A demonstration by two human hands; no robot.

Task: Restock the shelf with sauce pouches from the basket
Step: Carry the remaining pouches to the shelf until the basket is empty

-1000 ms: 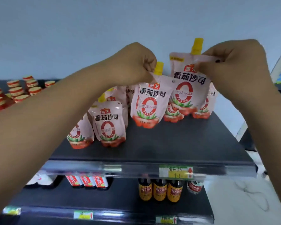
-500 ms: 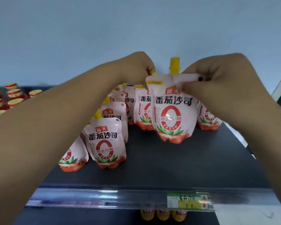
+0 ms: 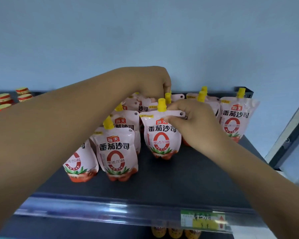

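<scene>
Sauce pouch (image 3: 160,140): pink and white with a yellow cap. It stands up in the middle of the dark shelf, in front of most other pouches. Its red bottom sits on the shelf.
Right fingers (image 3: 177,107): curled over the top edge of the sauce pouch, just beside the cap. The thumb presses on the front, so together they pinch it.
Left fingers (image 3: 167,87): curled down and pinching the top of a back pouch (image 3: 177,97), near its yellow cap. Most of that pouch is hidden.
Right hand (image 3: 197,125): comes in from the right with the knuckles up. It covers part of the pouches behind it.
Left hand (image 3: 152,81): reaches farther back, above and behind the right hand.
Left arm (image 3: 59,135): crosses from the lower left.
Front-left pouch (image 3: 117,152): stands up near the front, to the left of the sauce pouch.
Half-hidden pouch (image 3: 78,166): just left of that one, partly behind the left arm.
Right-side pouch (image 3: 235,121): stands up near the right end of the shelf.
Shelf (image 3: 162,187): dark and flat, with a clear strip (image 3: 93,209) along its front edge.
Price tag (image 3: 202,219): yellow and green, on the strip toward the right.
Jars (image 3: 3,99): red and yellow lids, far left at the back.
Bottles (image 3: 174,232): their tops peek out under the shelf.
Wall (image 3: 145,31): pale blue, behind everything.
</scene>
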